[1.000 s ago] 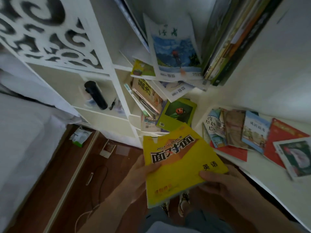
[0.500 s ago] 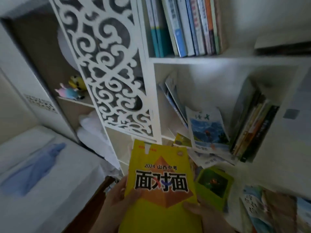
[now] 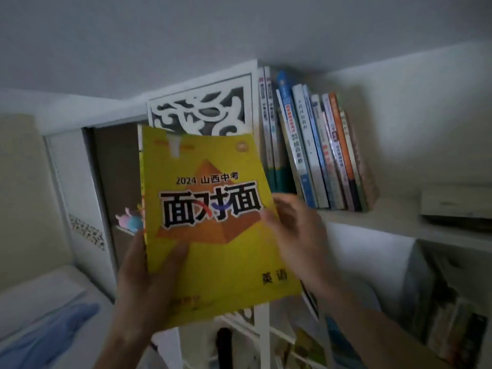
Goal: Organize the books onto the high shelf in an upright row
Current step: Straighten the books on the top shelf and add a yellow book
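I hold a large yellow book (image 3: 213,225) with black Chinese title letters upright in front of the bookcase. My left hand (image 3: 149,278) grips its lower left edge, thumb on the cover. My right hand (image 3: 295,235) is at the book's right edge, blurred, its fingers partly behind the cover. On the high shelf (image 3: 372,217) to the right stands a row of books (image 3: 314,150), upright and leaning a little, spines outward.
A white carved screen panel (image 3: 202,113) stands behind the yellow book. A flat pale box (image 3: 455,206) lies at the shelf's right end. A pink and blue toy (image 3: 127,219) sits in the left compartment. Lower compartments hold more books (image 3: 452,326).
The view has swung up from the lower shelves to the high shelf. The yellow book has risen with both hands and now stands upright beside the row.
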Demonstrator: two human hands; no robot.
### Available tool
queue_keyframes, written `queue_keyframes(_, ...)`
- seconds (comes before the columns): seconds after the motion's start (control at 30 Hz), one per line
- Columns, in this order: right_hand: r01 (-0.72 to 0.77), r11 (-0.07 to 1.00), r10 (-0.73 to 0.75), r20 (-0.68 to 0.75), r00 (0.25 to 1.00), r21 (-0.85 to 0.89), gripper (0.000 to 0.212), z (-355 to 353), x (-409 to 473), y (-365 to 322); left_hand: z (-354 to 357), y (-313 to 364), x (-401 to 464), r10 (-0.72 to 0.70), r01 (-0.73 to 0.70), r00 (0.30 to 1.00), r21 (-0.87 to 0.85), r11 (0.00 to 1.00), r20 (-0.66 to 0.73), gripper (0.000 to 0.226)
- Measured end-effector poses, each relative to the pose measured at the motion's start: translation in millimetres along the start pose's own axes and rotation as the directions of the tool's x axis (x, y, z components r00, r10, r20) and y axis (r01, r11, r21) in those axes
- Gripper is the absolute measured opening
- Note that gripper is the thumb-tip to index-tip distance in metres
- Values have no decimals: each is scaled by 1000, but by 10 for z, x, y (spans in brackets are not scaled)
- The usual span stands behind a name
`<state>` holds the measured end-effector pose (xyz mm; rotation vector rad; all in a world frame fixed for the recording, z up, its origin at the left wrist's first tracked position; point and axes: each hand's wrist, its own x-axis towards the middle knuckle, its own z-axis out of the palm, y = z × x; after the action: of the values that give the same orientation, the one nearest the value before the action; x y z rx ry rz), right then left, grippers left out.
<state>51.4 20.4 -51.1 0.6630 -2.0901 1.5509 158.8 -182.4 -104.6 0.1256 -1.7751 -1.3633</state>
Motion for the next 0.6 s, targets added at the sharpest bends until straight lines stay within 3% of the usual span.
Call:
queue_keyframes(0.03, 91, 969, -132, -169, 977, -229, 57, -19, 278, -52, 118, 227, 206, 23, -22, 999, 23, 1000, -30, 30)
queue_keyframes(0.1, 17, 830, -295, -413, 861, -558, 106, -86, 779, -150, 228, 291, 382, 88, -81, 988, 57, 995, -130, 31)
queue_keyframes(0.17, -102, 754, -264, -442, 857, -648, 143, -123, 1166, -249, 303, 284, 488, 183, -156, 960, 137, 978, -211, 28)
queue_keyframes(0.23, -161, 702, -193, -403, 895, -694, 159, -105, 1432, -265, 357, 312, 560, 259, -210, 925, 197, 958, -277, 28)
queue_keyframes(0.37, -154, 641, -174, -338, 925, -752, 160, -32, 1553, -132, 473, 457, 662, 297, -228, 914, 255, 940, -276, 34)
queue_keyframes(0.6, -117, 674, -311, -424, 850, -729, 141, -432, 1529, 91, 526, 464, 706, 355, -268, 924, 419, 868, -144, 46)
